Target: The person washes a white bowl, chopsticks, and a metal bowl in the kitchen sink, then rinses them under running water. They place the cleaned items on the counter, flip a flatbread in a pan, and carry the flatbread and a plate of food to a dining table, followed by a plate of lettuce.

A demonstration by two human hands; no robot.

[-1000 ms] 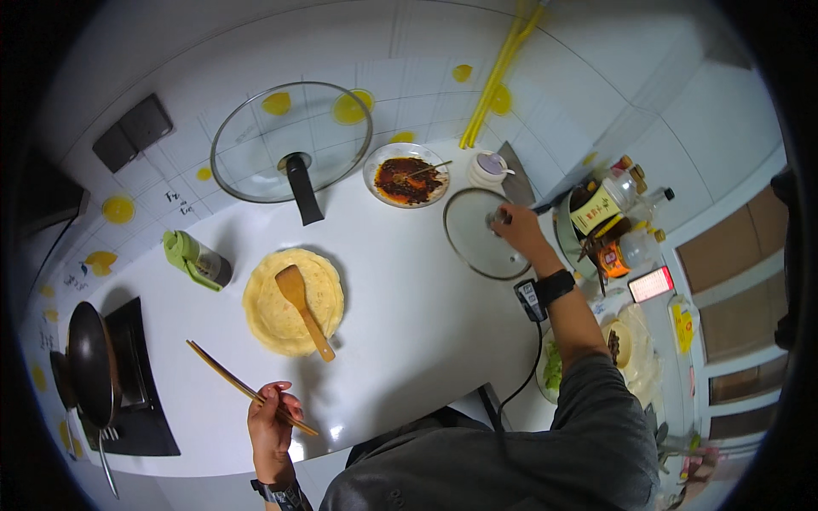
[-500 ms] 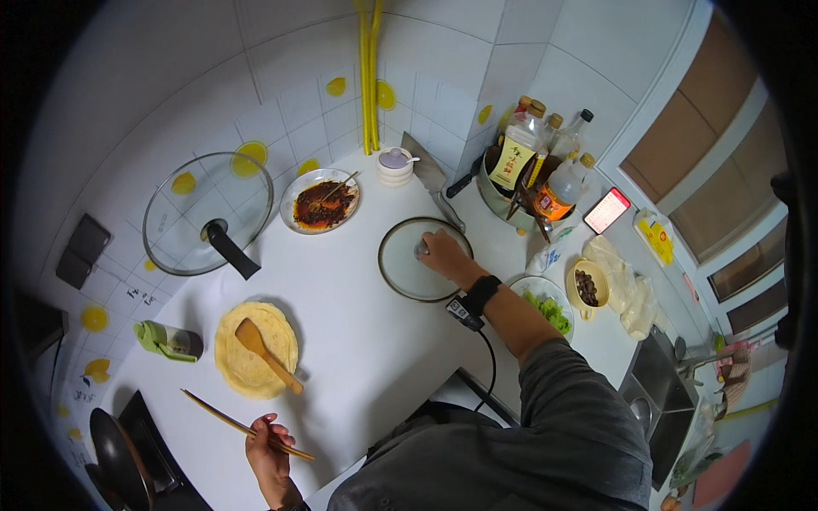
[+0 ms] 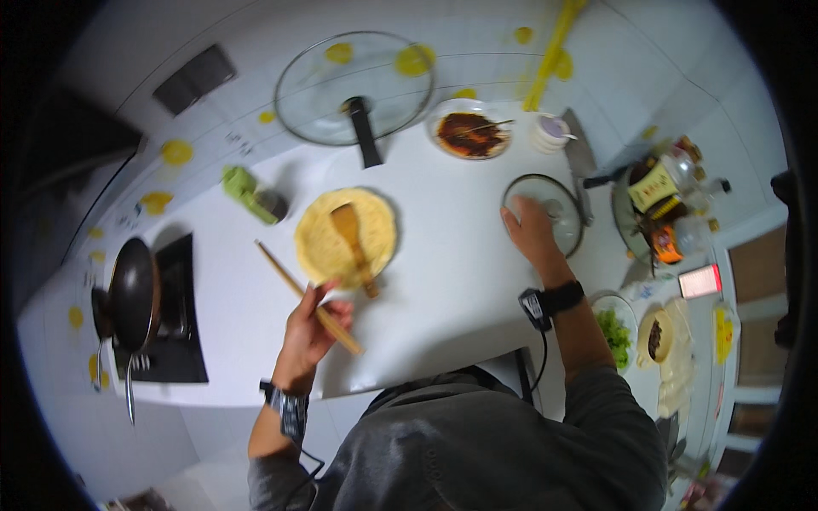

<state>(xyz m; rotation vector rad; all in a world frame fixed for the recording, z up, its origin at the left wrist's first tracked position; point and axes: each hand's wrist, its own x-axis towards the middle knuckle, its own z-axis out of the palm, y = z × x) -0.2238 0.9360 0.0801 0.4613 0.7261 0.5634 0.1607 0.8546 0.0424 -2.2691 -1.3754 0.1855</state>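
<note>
A person's two bare hands work over a white counter (image 3: 443,307), seen from above through a rounded lens; the scene is slightly blurred.

The left hand (image 3: 312,330), below and left of the frame's centre, is closed around a pair of wooden chopsticks (image 3: 279,266), which slant from upper left to lower right through its fingers. The chopsticks' upper ends point toward the left of the frame.

The right hand (image 3: 538,234), right of centre, is over the lower left part of a small round glass lid (image 3: 567,226) lying on the counter. Blur hides the fingers, so it is impossible to tell whether they are together or apart, or whether they touch the lid.

In the middle of the frame, just above the left hand, is a round, pale yellow, crimped-edged pastry (image 3: 322,243) with a wooden spatula (image 3: 346,225) lying across it.

At upper centre, a large glass lid (image 3: 396,77) leans against the tiled wall. To its right are a plate of dark red sauce (image 3: 469,136) and a white jar with a lilac lid (image 3: 550,134). A dark frying pan (image 3: 132,294) stands at the left.
</note>
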